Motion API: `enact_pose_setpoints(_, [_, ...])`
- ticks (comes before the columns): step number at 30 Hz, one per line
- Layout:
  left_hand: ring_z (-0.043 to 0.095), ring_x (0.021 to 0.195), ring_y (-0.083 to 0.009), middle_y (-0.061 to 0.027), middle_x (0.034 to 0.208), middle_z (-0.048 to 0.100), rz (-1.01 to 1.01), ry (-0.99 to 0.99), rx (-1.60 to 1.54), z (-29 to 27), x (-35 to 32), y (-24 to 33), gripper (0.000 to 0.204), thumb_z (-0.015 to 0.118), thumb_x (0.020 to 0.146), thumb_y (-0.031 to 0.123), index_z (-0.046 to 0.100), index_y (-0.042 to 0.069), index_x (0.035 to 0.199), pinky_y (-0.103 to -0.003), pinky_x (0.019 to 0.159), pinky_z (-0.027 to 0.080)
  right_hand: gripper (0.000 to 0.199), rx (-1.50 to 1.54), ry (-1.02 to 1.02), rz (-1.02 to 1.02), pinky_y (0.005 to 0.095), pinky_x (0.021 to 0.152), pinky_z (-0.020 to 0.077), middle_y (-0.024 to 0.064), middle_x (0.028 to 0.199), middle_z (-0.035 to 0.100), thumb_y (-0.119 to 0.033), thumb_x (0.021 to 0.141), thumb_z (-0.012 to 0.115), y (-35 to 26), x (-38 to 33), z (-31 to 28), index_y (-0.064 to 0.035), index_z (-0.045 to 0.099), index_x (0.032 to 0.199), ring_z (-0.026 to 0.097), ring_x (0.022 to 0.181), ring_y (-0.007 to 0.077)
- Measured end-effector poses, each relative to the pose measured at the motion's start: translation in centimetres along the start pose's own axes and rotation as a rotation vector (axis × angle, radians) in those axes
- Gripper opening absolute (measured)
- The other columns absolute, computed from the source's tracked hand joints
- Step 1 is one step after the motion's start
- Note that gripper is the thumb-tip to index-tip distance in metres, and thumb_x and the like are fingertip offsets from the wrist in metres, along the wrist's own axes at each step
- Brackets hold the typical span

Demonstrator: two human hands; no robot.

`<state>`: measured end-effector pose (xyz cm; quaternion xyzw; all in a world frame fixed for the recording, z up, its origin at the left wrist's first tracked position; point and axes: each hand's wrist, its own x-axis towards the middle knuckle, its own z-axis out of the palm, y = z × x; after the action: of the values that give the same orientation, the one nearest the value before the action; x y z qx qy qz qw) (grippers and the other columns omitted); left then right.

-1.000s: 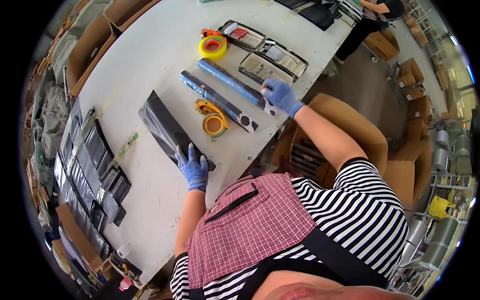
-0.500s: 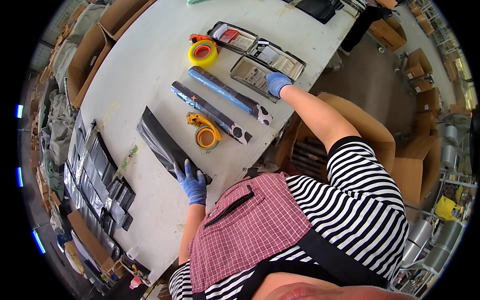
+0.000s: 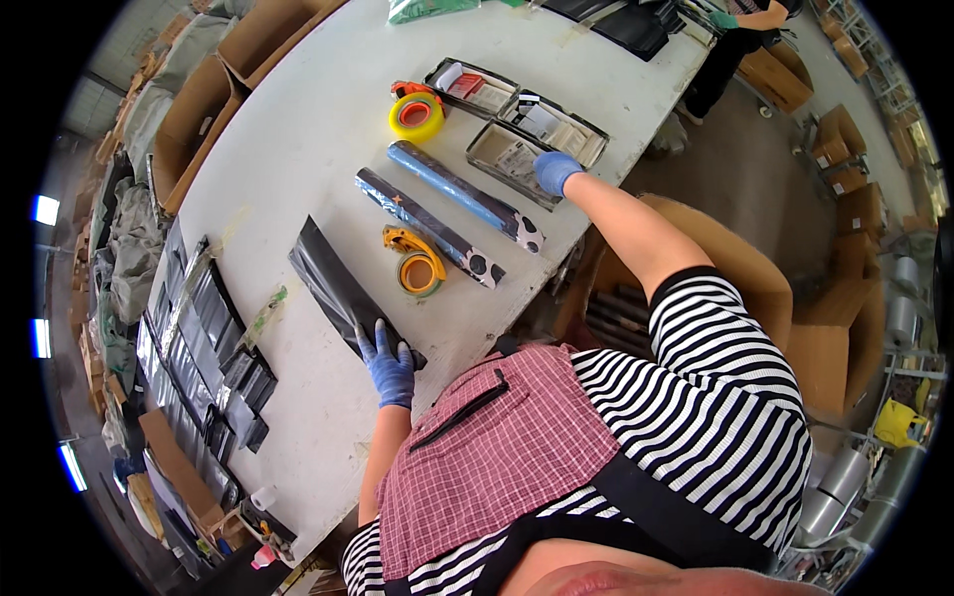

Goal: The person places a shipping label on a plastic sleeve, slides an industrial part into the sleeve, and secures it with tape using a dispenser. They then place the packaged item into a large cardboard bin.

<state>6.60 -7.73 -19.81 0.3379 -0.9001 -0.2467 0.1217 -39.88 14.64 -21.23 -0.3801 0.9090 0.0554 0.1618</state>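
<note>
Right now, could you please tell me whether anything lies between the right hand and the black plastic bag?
Yes: one blue roll, another blue roll and the yellow-orange tape dispenser lie on the table between the right hand and the black plastic bag. The left hand touches it.

Bright, even light, lamps (image 3: 41,338) glaring at far left, sheen on black pouch (image 3: 338,285), fisheye-bowed table (image 3: 308,129)

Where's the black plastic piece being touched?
In the head view, the black plastic piece lies left of centre, partly under the left hand, left of the orange-yellow tape dispenser.
</note>
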Motion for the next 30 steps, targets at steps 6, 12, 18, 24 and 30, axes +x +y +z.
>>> enact_pose_setpoints(6, [0.044,0.129,-0.0324,-0.0183,0.144,0.041,0.004,-0.097,-0.21,-2.3,0.4,1.3,0.057,0.067,0.083,0.011,0.05,0.006,0.137,-0.038,0.108,0.037,0.022,0.622,0.397,-0.169,0.0421,0.076,0.053,0.019,0.094,0.069,-0.024,0.085,0.062,-6.6,-9.9,-8.3,-0.0038,0.068,0.093,0.066,0.087,0.0359])
enact_pose_setpoints(12, [0.061,0.092,-0.0136,-0.0066,0.108,0.066,-0.016,-0.442,-1.05,-7.1,0.9,13.6,0.038,0.067,0.093,0.019,0.059,-0.001,0.125,-0.026,0.081,0.05,0.026,0.899,0.326,-0.549,0.0445,0.076,0.0519,0.0195,0.087,0.066,-0.03,0.086,0.065,-21.2,-20.2,-7.6,-0.0044,0.063,0.091,0.065,0.083,0.0374])
enact_pose_setpoints(18, [0.063,0.073,-0.0112,-0.0049,0.092,0.069,-0.308,-0.266,-1.08,-9.3,-0.4,12.9,0.025,0.064,0.095,0.019,0.066,0.0,0.111,-0.023,0.063,0.051,0.038,1.039,0.476,-0.37,0.0392,0.079,0.0518,0.018,0.086,0.066,-0.033,0.087,0.069,-23.2,-22.9,-7.4,-0.0005,0.063,0.106,0.066,0.084,0.0329])
enact_pose_setpoints(24, [0.061,0.068,-0.0118,-0.006,0.085,0.068,-0.156,-0.308,-1.054,-11.6,-1.7,12.3,0.019,0.064,0.093,0.012,0.063,0.001,0.108,-0.023,0.058,0.049,0.03,1.394,-0.001,-0.374,0.0328,0.062,0.0525,0.0173,0.073,0.065,-0.028,0.089,0.067,-25.4,-23.6,-7.1,0.0027,0.065,0.088,0.066,0.064,0.023])
enact_pose_setpoints(30, [0.063,0.066,-0.0143,-0.0103,0.085,0.069,-0.243,-0.232,-1.192,-13.2,-3.2,9.5,0.022,0.063,0.089,0.004,0.06,-0.003,0.109,-0.025,0.058,0.049,0.021,1.481,-0.119,-0.353,0.0243,0.058,0.0482,0.0029,0.075,0.064,-0.018,0.091,0.059,-27.6,-25.2,-8.6,0.0013,0.067,0.09,0.059,0.063,0.0082])
